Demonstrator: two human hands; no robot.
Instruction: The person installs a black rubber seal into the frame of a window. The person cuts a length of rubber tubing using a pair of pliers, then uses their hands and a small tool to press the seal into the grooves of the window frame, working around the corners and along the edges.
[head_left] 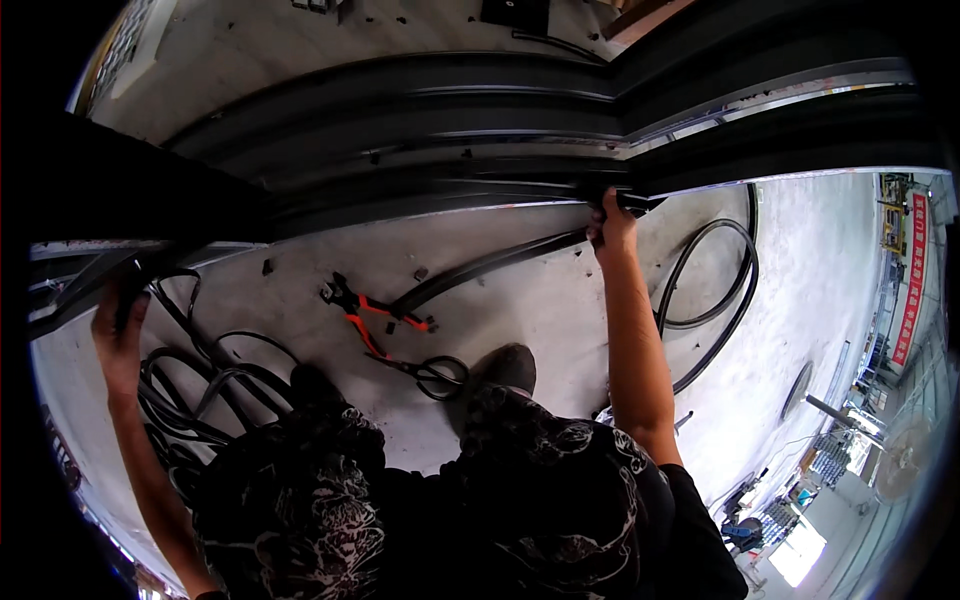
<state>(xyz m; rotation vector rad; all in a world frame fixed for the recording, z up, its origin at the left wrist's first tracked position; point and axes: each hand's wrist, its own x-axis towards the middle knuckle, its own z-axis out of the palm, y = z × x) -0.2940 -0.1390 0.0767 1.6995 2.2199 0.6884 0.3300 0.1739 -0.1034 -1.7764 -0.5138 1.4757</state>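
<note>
A large dark metal frame with long grooved bars spans the view in front of me. At its near edge, close to a corner joint, my right hand is closed, with the thumb up against the bar. A black rubber strip runs from the floor up to these fingers. Far to the left, my left hand is curled beside the frame's left end around something dark. Shadow hides what it holds. On the floor between my arms lie cutting pliers with orange-red handles and black-handled scissors.
Loops of black strip lie by my left foot, and another coil rests right of my right arm. Small dark scraps dot the pale floor. My shoe stands beside the scissors. A red banner hangs at far right.
</note>
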